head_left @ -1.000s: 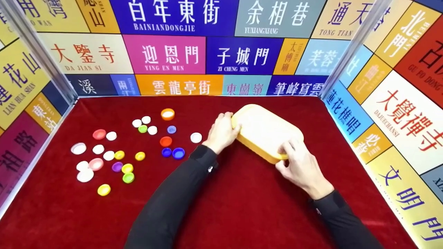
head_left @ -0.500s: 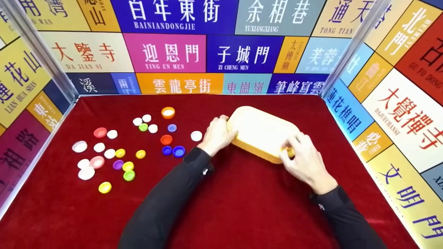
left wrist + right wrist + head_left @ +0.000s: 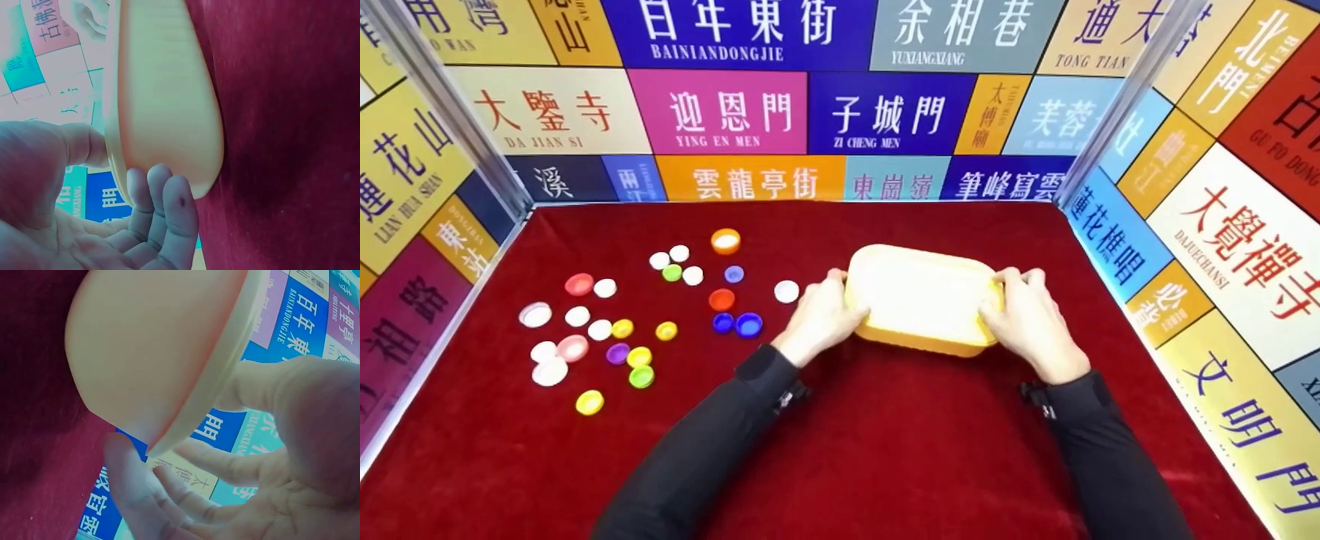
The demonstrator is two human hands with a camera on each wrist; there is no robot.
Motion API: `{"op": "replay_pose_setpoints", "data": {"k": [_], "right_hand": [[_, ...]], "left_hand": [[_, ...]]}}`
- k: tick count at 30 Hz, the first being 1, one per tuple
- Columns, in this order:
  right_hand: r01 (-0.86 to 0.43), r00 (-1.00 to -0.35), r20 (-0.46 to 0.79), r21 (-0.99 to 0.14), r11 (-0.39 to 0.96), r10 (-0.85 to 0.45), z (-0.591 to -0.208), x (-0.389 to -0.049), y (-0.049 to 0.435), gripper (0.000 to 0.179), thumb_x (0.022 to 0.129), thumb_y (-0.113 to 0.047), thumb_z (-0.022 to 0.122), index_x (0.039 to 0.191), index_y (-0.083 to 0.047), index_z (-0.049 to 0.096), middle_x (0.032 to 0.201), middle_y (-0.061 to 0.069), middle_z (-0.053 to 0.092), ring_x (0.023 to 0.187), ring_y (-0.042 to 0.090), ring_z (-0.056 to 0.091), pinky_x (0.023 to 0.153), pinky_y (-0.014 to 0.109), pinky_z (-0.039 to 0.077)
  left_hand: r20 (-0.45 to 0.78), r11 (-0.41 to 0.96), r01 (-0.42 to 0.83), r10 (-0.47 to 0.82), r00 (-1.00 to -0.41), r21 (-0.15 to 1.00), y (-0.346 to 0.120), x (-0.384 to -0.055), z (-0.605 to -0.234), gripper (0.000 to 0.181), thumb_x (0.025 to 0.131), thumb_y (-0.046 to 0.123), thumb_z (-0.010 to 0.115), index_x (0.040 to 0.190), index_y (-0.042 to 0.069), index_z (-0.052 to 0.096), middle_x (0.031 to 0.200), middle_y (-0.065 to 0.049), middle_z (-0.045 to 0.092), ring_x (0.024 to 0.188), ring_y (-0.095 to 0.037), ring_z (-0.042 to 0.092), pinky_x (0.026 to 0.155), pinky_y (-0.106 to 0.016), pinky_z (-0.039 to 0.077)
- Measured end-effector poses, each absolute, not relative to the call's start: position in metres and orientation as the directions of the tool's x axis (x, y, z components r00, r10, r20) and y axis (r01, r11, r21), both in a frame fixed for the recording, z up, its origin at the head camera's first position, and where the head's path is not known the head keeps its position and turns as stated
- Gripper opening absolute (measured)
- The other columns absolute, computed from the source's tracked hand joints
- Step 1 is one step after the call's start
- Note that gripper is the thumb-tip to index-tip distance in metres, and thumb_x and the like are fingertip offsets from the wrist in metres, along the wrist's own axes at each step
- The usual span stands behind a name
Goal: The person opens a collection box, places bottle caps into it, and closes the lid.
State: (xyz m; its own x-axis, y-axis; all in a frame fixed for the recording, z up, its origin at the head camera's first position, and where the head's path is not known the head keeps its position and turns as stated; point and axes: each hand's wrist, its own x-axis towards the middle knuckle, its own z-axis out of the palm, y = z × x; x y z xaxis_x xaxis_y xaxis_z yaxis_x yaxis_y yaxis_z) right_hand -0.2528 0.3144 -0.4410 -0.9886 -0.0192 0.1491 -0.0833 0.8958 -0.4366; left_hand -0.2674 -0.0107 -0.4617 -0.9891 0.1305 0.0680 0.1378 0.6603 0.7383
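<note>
A yellow rounded rectangular box (image 3: 922,341) with a pale top lies on the red cloth, right of the middle, its long side facing me. My left hand (image 3: 821,315) grips its left end, thumb over the rim. In the left wrist view, several fingertips (image 3: 180,197) press against the smooth outer wall. At the opposite end my right hand (image 3: 1031,322) holds the box, thumb on the top edge and fingers around the end. The right wrist view shows that thumb (image 3: 244,385) at the raised rim.
Many small round caps lie scattered over the left half of the red cloth (image 3: 885,450). Nearest the box is a white cap (image 3: 787,291); a dark blue cap (image 3: 748,325) and a yellow cap (image 3: 589,403) lie further left. Printed panels (image 3: 720,112) wall the back and sides.
The box has turned so its right end swung away and its long side now faces me. My right hand moved from the near right corner to the right end; the left hand kept hold.
</note>
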Motion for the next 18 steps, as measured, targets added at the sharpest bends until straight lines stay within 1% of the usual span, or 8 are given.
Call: {"op": "replay_pose_setpoints", "data": {"k": [3,7,10,12,16,18], "right_hand": [[-0.107,-0.989,0.142,-0.429,0.897,-0.050,-0.443,-0.259,0.313,0.052,0.106,-0.024,0.064,0.149,0.005,0.061,0.139,0.039,0.058,0.114,0.060,0.066,0.099,0.073,0.057],[-0.153,-0.980,0.185,-0.436,0.887,-0.078,-0.446,-0.263,0.313,0.048,0.105,-0.019,0.065,0.145,0.008,0.064,0.131,0.040,0.066,0.119,0.058,0.064,0.103,0.074,0.055],[-0.182,-0.971,0.224,-0.445,0.877,-0.088,-0.447,-0.265,0.313,0.046,0.104,-0.016,0.067,0.144,0.007,0.065,0.122,0.037,0.071,0.114,0.056,0.067,0.100,0.072,0.056],[-0.192,-0.967,0.236,-0.451,0.871,-0.091,-0.447,-0.265,0.312,0.045,0.104,-0.015,0.068,0.143,0.006,0.065,0.116,0.034,0.074,0.108,0.052,0.069,0.096,0.068,0.057],[-0.184,-0.971,0.221,-0.465,0.866,-0.087,-0.447,-0.263,0.310,0.041,0.106,-0.016,0.068,0.142,0.003,0.066,0.106,0.027,0.077,0.097,0.045,0.072,0.087,0.060,0.059],[-0.176,-0.975,0.206,-0.466,0.867,-0.086,-0.448,-0.261,0.308,0.040,0.107,-0.019,0.068,0.141,0.003,0.067,0.103,0.026,0.079,0.094,0.044,0.074,0.086,0.059,0.060]], "left_hand": [[0.056,0.657,0.127,0.129,-0.990,0.743,-0.014,-0.257,-0.461,0.063,0.104,0.027,0.075,0.154,-0.007,0.058,0.132,-0.029,0.081,0.115,-0.044,0.082,0.103,-0.053,0.068],[0.031,0.647,0.108,0.129,-0.991,0.755,-0.017,-0.244,-0.460,0.067,0.103,0.026,0.076,0.158,-0.006,0.052,0.132,-0.030,0.081,0.114,-0.044,0.082,0.103,-0.053,0.068],[0.027,0.639,0.106,0.132,-0.991,0.762,-0.018,-0.237,-0.459,0.071,0.103,0.027,0.076,0.161,-0.005,0.049,0.132,-0.031,0.080,0.114,-0.044,0.082,0.103,-0.053,0.068],[0.028,0.635,0.105,0.131,-0.991,0.765,-0.019,-0.233,-0.457,0.074,0.102,0.027,0.077,0.162,-0.004,0.048,0.133,-0.031,0.080,0.114,-0.044,0.082,0.102,-0.054,0.068],[0.024,0.646,0.103,0.131,-0.991,0.757,-0.024,-0.225,-0.458,0.075,0.102,0.027,0.077,0.164,-0.004,0.047,0.131,-0.031,0.081,0.111,-0.044,0.082,0.099,-0.054,0.068],[0.019,0.650,0.101,0.132,-0.991,0.753,-0.029,-0.220,-0.458,0.076,0.101,0.027,0.077,0.164,-0.003,0.047,0.128,-0.030,0.082,0.108,-0.043,0.082,0.095,-0.053,0.069]]}}
